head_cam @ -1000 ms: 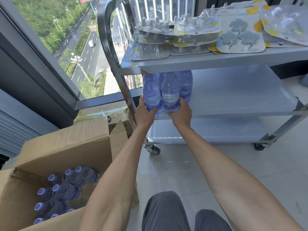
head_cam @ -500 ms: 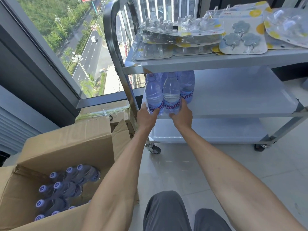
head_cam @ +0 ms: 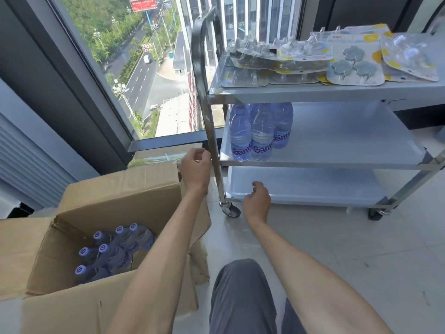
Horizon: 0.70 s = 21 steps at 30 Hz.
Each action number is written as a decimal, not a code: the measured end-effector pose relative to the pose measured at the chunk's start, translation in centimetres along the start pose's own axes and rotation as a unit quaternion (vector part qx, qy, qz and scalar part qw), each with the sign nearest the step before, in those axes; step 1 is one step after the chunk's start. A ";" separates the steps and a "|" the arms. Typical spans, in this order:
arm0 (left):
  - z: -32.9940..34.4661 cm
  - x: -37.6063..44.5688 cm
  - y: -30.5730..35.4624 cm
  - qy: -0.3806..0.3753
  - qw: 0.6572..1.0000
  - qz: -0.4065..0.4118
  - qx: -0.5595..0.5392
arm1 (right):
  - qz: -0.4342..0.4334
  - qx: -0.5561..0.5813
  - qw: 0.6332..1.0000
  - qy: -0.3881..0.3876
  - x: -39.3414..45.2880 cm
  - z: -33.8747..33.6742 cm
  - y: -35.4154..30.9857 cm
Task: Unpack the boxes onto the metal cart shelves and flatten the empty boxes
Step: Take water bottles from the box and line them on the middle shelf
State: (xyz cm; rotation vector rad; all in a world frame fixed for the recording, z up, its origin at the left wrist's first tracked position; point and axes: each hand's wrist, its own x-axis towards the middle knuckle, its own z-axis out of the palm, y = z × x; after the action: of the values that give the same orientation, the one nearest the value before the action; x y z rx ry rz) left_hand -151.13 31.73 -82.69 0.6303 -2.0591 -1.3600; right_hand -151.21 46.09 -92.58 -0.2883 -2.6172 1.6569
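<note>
While both hands hang in the air with fingers loosely curled and nothing in them, the left hand (head_cam: 196,168) sits just beside the front left post of the metal cart (head_cam: 313,94), above the far edge of the open cardboard box (head_cam: 115,189), and the right hand (head_cam: 257,203) hovers in front of the bottom shelf (head_cam: 313,186) near its front left corner. Neither hand touches the cart or any bottle.

A cluster of water bottles (head_cam: 261,131) stands upright at the front left corner of the middle shelf (head_cam: 349,138), purple labels facing out (how many stand behind the front ones I cannot tell). On the top shelf, flat blister packs (head_cam: 277,61) of hooks lie overlapping from the left edge across to the right edge.

The box rests on the floor, left of the cart, with its flaps folded outward. More bottles (head_cam: 113,251) lie inside it toward the near left corner, caps pointing up at the camera. A second, closed box (head_cam: 166,154) lies behind it, against the window frame (head_cam: 168,141). A caster wheel (head_cam: 232,210) shows under the cart's front left post, just left of the right hand. Grey trousers (head_cam: 240,297) fill the lower middle.
</note>
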 end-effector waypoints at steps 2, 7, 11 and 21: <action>-2.4 -0.2 -1.1 0.015 0.999 -0.029 0.028 | -0.017 0.009 1.000 0.017 -1.3 0.2 -2.1; -10.5 -1.5 -7.7 0.077 0.979 -0.147 0.116 | -0.133 0.054 0.989 0.028 -5.2 2.2 -9.0; -18.0 -2.8 -12.2 0.044 0.942 -0.250 0.221 | -0.160 0.116 0.980 -0.038 -8.9 5.9 -14.4; -29.0 -2.9 -17.8 0.042 0.889 -0.299 0.344 | -0.039 -0.196 0.915 -0.349 -14.9 20.2 -10.8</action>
State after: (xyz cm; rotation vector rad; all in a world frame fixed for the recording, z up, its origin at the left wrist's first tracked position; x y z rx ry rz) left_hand -127.71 8.23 -90.89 1.7071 -2.3619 -0.8045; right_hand -140.62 20.97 -90.55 0.5035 -3.4056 1.3661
